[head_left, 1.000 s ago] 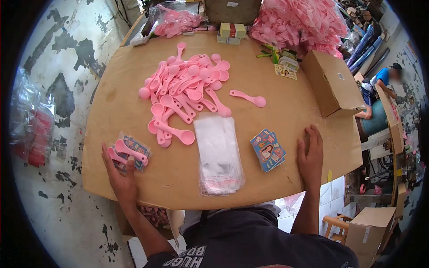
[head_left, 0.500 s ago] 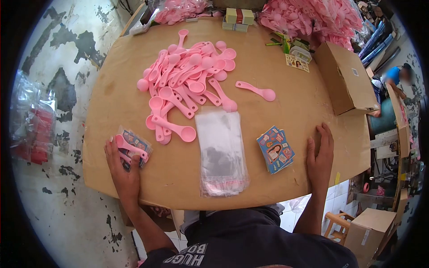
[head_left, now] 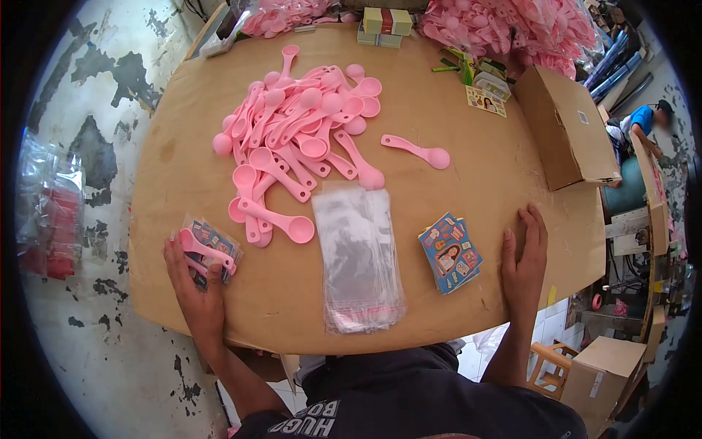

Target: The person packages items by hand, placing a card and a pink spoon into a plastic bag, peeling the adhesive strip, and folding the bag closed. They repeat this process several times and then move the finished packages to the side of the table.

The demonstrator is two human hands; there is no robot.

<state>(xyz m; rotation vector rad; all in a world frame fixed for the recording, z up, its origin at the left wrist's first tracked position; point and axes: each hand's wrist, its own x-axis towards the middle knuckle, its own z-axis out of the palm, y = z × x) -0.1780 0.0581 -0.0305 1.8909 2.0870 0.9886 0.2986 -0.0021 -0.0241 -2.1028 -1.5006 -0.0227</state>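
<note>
My left hand (head_left: 194, 294) lies at the table's left edge, fingers stretched and thumb apart, against a few clear packets (head_left: 219, 241) with pink spoons and blue printed cards. Whether it grips them is not visible; its palm appears to rest on the table. My right hand (head_left: 524, 267) rests on the table at the right with its fingers apart, holding nothing. Left of it sits a stack of blue picture cards (head_left: 451, 256). Between the hands lies a pile of clear plastic bags (head_left: 357, 256). Beyond these is a heap of pink measuring spoons (head_left: 292, 124).
One loose pink spoon (head_left: 418, 151) lies right of the heap. At the right stands a cardboard box (head_left: 559, 132), near small cards (head_left: 486, 101). Bundled yellow boxes (head_left: 385, 23) and a big bag of pink spoons (head_left: 504, 33) are at the back. A co-worker (head_left: 642, 124) is at far right.
The view has tilted slightly, so the table items appear a little lower and to the left. Both hands keep nearly the same places, and no item is visibly picked up or put down.
</note>
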